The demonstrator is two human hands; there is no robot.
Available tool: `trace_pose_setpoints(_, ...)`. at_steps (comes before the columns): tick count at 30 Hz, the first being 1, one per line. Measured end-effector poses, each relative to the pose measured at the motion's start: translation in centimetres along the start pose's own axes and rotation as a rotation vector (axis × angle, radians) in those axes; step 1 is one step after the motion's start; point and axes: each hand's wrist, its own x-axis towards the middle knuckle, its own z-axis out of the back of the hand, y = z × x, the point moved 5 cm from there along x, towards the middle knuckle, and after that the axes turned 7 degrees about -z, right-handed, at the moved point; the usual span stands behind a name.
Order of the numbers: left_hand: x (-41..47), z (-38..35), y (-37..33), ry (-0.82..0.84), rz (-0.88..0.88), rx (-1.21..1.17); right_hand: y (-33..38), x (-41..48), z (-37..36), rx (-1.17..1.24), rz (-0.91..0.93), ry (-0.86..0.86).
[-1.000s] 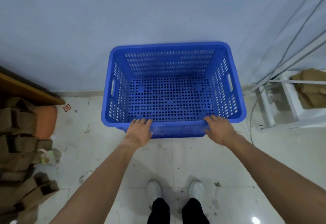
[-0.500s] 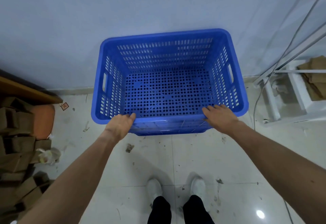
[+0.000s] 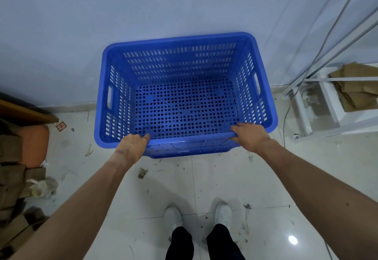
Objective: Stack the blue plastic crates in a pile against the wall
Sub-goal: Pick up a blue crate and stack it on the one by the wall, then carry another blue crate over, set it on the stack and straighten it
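A blue perforated plastic crate point(image 3: 178, 41) stands in front of me, its far side against the pale wall point(image 3: 143, 8). It is empty inside. Below its near rim I see the edges of at least one more blue crate point(image 3: 184, 153) nested under it. My left hand point(image 3: 132, 147) grips the near rim toward the left corner, fingers curled over the edge. My right hand point(image 3: 252, 136) grips the same rim toward the right corner.
Brown cardboard boxes point(image 3: 12, 169) and an orange object point(image 3: 33, 145) crowd the floor at left, under a wooden edge point(image 3: 26, 112). A white metal frame point(image 3: 319, 120) with cardboard and hanging cables point(image 3: 319, 55) stands at right. Scraps litter the white tiles; my feet point(image 3: 196, 216) stand behind the crate.
The crate has shifted slightly left and its far side has come up to the wall. My left hand slid left along the near rim; both hands keep their hold.
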Motion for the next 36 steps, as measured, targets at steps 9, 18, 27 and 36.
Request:
trace_pose_setpoints(9,-2.0,0.3,-1.2,-0.079,0.150,-0.512,0.3,-3.1,-0.2,-0.003,-0.065,-0.104)
trace_pose_setpoints(18,-8.6,7.5,-5.1,-0.075,0.097,-0.870,-1.7,-9.2,3.4,0.131,-0.068,0.139)
trace_pose_setpoints(27,-16.5,16.5,-8.4,-0.205,0.058,-0.828,-3.3,-15.6,9.5,0.197,-0.094,0.105)
trace_pose_setpoints(36,-20.5,15.9,-10.5,-0.217,0.109,-0.994,-2.9,-21.0,10.1,0.287,-0.031,-0.005)
